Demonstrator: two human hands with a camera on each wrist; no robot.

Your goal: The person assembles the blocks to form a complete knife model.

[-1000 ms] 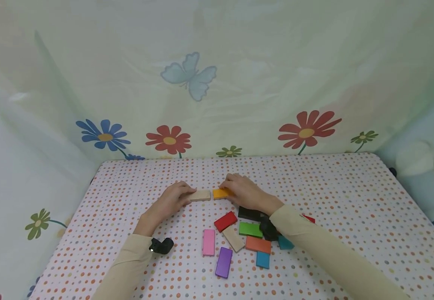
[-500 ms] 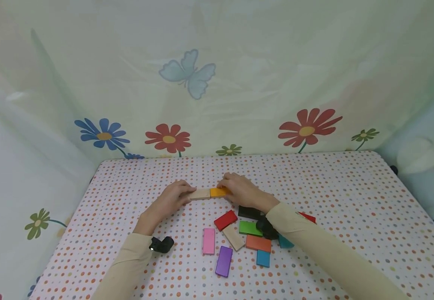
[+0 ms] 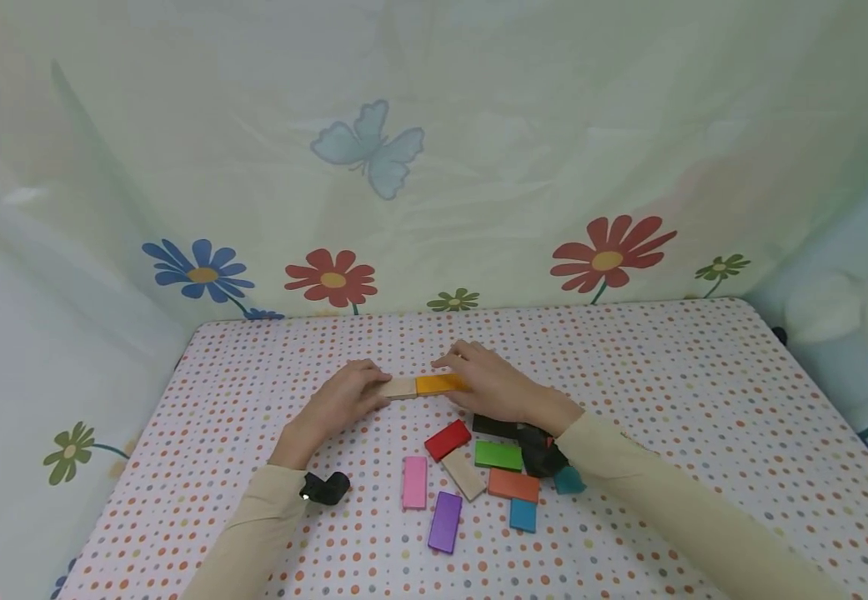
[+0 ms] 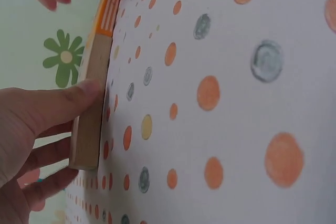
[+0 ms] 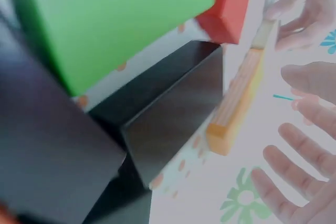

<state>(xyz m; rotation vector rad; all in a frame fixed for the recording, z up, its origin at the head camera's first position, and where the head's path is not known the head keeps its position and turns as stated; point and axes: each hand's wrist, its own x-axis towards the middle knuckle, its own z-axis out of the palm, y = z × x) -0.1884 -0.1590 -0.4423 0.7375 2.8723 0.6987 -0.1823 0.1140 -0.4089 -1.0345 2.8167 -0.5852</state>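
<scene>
My left hand (image 3: 342,400) pinches a plain wooden block (image 3: 401,388) on the far part of the table. In the left wrist view, the thumb presses the near side of that block (image 4: 90,108) and the other fingers lie partly hidden behind it. End to end with it lies an orange-yellow block (image 3: 437,384), the two forming one row. My right hand (image 3: 499,385) hovers beside the orange block. From the right wrist view, its fingers (image 5: 291,163) are spread and stand apart from the block (image 5: 236,100), holding nothing.
Nearer me lie a red block (image 3: 449,439), another plain block (image 3: 464,474), and green (image 3: 499,456), black (image 3: 494,427), orange-red (image 3: 513,485), blue (image 3: 523,515), pink (image 3: 414,482) and purple (image 3: 444,522) blocks. A teal block (image 3: 569,481) is partly hidden by my right wrist.
The orange block has slid left against the plain block, closing the gap between them. My right hand has since let go of it and spread its fingers. The left hand keeps its hold.
</scene>
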